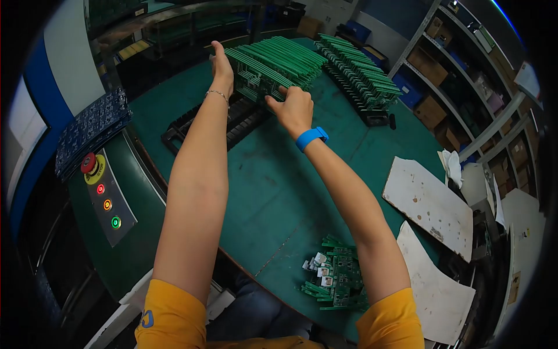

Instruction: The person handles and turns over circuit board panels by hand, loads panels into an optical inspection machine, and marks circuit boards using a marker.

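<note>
My left hand (222,71) is at the left end of a row of green circuit boards (276,61); its thumb is stretched upward, the palm faces the boards, and the other fingers are mostly hidden. On the near side of the same row, my right hand (295,109) has its fingers curled at the board edges with the thumb pointing left. The boards stand close together, leaning, over a black slotted rack (241,125). How far they sit in its slots is hidden.
A second black rack (376,118) holds more green boards (360,70) at the right. Loose boards with white connectors (343,276) lie near my right elbow. Dark blue boards (96,131) are stacked left, behind a red emergency button (89,163). Cardboard sheets (430,203) line the right edge.
</note>
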Action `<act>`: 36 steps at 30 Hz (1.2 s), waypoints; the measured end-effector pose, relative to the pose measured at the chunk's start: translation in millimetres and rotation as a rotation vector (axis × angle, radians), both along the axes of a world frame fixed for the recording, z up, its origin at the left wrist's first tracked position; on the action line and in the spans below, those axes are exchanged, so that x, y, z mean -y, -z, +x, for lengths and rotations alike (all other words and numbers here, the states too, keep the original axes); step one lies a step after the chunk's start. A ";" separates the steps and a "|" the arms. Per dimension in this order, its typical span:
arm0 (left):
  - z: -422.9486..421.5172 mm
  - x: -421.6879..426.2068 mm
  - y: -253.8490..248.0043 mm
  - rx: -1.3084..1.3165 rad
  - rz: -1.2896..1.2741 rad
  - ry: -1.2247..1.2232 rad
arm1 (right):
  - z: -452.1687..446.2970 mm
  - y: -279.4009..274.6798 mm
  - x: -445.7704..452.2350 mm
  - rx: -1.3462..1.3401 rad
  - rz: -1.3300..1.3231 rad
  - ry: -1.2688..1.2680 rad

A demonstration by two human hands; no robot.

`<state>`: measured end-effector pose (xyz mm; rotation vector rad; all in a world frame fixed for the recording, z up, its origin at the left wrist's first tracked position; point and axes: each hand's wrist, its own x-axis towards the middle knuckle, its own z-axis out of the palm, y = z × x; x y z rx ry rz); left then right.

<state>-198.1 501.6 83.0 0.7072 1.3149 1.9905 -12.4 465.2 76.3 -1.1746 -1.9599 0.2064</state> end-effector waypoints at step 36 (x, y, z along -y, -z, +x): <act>24.7 -28.5 23.1 -0.328 -0.297 -0.268 | 19.9 -6.8 -8.1 0.124 0.029 -0.015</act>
